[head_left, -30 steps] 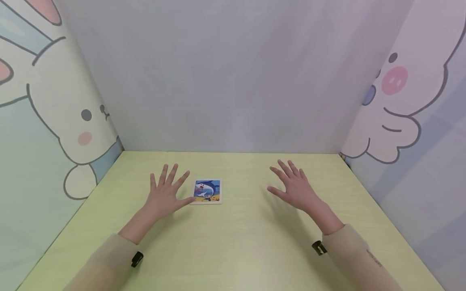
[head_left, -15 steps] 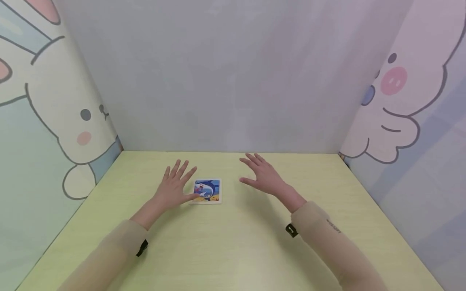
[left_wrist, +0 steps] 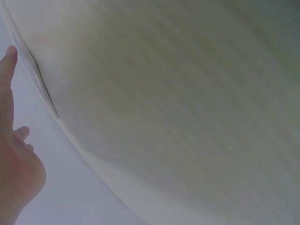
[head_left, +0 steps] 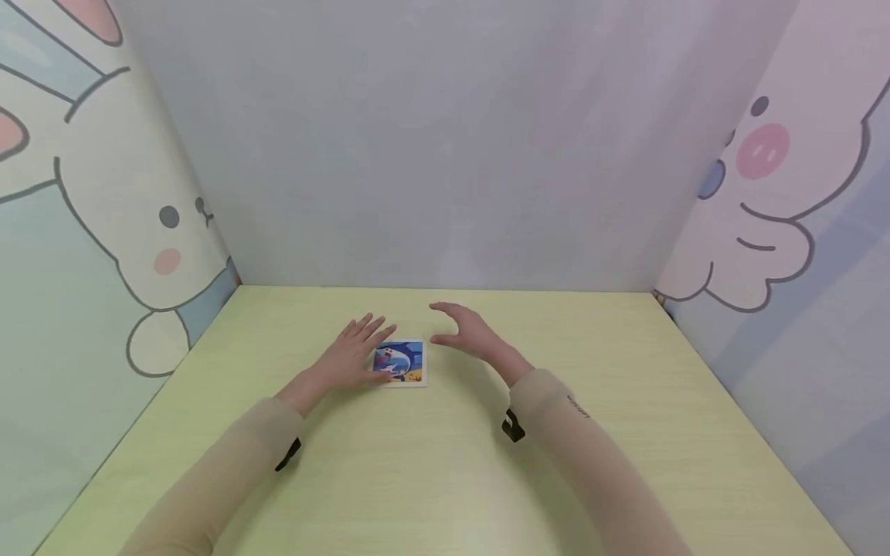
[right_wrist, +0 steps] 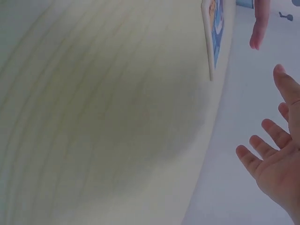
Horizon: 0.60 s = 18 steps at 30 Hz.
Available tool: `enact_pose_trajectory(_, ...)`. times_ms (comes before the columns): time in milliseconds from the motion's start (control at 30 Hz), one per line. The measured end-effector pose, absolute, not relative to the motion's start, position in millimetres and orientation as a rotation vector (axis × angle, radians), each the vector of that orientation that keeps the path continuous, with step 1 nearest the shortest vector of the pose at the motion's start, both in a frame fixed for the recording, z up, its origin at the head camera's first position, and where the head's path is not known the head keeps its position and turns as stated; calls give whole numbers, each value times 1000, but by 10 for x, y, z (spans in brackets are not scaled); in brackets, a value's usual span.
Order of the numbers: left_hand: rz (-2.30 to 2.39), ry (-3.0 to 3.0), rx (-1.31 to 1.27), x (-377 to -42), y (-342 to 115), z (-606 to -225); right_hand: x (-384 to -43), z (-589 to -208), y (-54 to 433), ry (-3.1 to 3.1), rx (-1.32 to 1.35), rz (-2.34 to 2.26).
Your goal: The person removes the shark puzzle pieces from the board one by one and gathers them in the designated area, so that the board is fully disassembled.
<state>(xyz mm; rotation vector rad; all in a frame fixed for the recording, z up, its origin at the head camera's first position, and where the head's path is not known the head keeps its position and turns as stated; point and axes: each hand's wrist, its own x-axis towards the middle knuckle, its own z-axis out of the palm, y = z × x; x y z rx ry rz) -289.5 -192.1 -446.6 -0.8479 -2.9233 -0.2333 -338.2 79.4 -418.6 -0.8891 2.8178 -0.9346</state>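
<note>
On the table lies a square picture puzzle (head_left: pixel 406 363) with a white border and a blue shark picture. My left hand (head_left: pixel 344 361) is at its left side, fingers spread, with thumb and index finger overlapping its left part in the head view. Just right of the puzzle hovers my right hand (head_left: pixel 473 332), thumb apart from the relaxed fingers and nothing held. In the right wrist view the puzzle (right_wrist: pixel 214 35) shows edge-on, with the right hand (right_wrist: pixel 281 159) to one side. The left wrist view has the left hand (left_wrist: pixel 18 173) near the puzzle's thin edge (left_wrist: pixel 40 79).
The pale yellow table (head_left: pixel 445 471) ends at a grey-white back curtain (head_left: pixel 445 154). Side curtains carry a cartoon rabbit (head_left: pixel 139 201) on the left and a cartoon pig (head_left: pixel 758 201) on the right. Both sleeves bear a small black clip (head_left: pixel 513 426).
My right hand has moved far to the left, toward the puzzle. The left hand has shifted rightward over its left part. The puzzle itself stays put on the table.
</note>
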Motion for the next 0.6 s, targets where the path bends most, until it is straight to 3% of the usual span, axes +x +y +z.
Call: enact_pose_trajectory(600, -569, -3118, -944, -3002, -1902, -4450, -3498, -4468, 516, 2653, -704, -951)
